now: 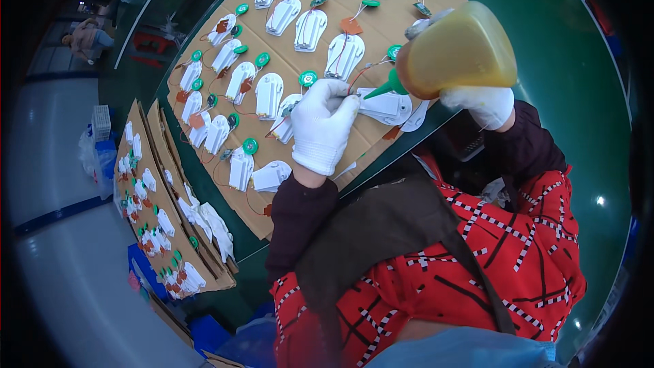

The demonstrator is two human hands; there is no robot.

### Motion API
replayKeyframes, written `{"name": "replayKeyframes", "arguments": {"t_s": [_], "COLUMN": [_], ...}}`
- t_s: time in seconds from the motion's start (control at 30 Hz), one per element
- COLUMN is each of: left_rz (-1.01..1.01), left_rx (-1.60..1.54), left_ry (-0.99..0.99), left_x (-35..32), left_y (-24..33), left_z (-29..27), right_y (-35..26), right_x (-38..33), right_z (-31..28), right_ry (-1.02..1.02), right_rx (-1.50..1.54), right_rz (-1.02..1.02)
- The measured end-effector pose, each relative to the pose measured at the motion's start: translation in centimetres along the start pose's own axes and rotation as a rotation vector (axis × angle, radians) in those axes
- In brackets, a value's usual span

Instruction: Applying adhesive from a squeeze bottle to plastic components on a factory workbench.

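Observation:
My right hand (482, 105), in a white glove, is wrapped round a squeeze bottle (466, 51) of amber liquid. The bottle is tilted, and its green nozzle (387, 86) points down at the end of a white plastic housing (385, 109) lying on cardboard. At that same end my gloved left hand (320, 126) is closed, thumb and forefinger pinching by thin red wires (354, 80) that run up from the housing. The fingertips partly hide the pinched spot. A green round disc (308, 79) on wires lies just above my left hand.
Rows of similar white housings (310, 30) with wired green discs cover the cardboard sheet (286, 61) on a green table (538, 133). More cardboard with housings (160, 221) stands lower at the left, beside white gloves (216, 228). Another person (85, 39) is far off at left.

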State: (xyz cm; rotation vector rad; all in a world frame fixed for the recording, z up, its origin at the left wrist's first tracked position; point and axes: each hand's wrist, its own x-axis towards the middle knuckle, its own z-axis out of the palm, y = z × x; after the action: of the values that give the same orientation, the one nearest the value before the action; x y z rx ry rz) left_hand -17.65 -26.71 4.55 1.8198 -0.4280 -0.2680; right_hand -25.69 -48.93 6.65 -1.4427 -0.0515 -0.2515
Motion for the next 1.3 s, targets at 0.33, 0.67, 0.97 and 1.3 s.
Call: {"name": "replayKeyframes", "arguments": {"t_s": [0.33,0.67,0.97,1.3], "left_rz": [-0.068,-0.041,-0.029,-0.010], "left_rx": [-0.008,-0.053,0.038,0.051], "left_ry": [-0.077,-0.033,0.010,-0.017], "left_x": [0.4,0.3,0.2,0.3], "left_y": [0.3,0.2,0.0,0.2], "left_z": [-0.5,-0.2,-0.3,-0.4], "right_y": [0.5,1.1,-0.9,-0.5], "right_x": [0.3,0.1,1.3,-0.5], "right_z": [0.7,0.1,2.2,2.0], "right_ry": [0.016,-0.187,-0.306,-0.015], "right_rx": [-0.112,-0.604,-0.593,-0.057], "right_rz": [-0.065,-0.376,-0.622,-0.009]}}
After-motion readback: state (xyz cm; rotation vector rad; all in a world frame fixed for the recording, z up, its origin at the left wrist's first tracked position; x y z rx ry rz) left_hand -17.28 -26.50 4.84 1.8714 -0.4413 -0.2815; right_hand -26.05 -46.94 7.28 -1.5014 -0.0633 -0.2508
